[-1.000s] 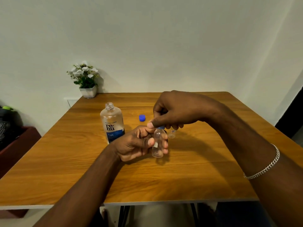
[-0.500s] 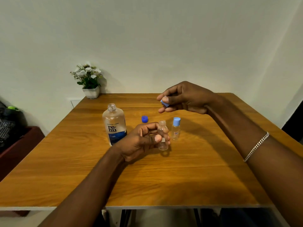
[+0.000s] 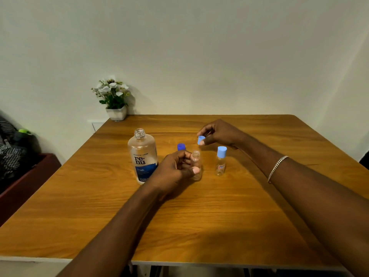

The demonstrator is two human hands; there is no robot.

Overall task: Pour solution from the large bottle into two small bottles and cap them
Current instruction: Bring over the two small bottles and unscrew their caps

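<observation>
**Q:** What is cut off or covered nearest the viewer?
**A:** Both forearms leave the lower edge, above the near rim of the wooden table (image 3: 199, 226). The left hand (image 3: 175, 172), fingers curled, grasps the uncapped small bottle (image 3: 196, 158), which stands upright. Thumb and fingers cover its lower half, so its fill level cannot be read.

**Q:** What surrounds that hand?
**A:** Just to its right stands the capped small bottle (image 3: 221, 162), untouched. To its left is the large Renu bottle (image 3: 142, 154), neck open. The hand overlaps its lower right edge, and contact cannot be judged. Behind the knuckles a dark blue cap (image 3: 181, 146) lies partly hidden.

**Q:** And farther back?
**A:** The right hand (image 3: 219, 133) pinches a light blue cap (image 3: 201, 140) between thumb and fingertips, low over the table. Whether the cap touches the wood is unclear. Potted white flowers (image 3: 114, 100) stand well beyond the large bottle.

**Q:** What differs from earlier?
**A:** Half a second ago the right hand held that cap higher. One second ago it sat atop the grasped bottle. The left hand's grip is unchanged.
</observation>
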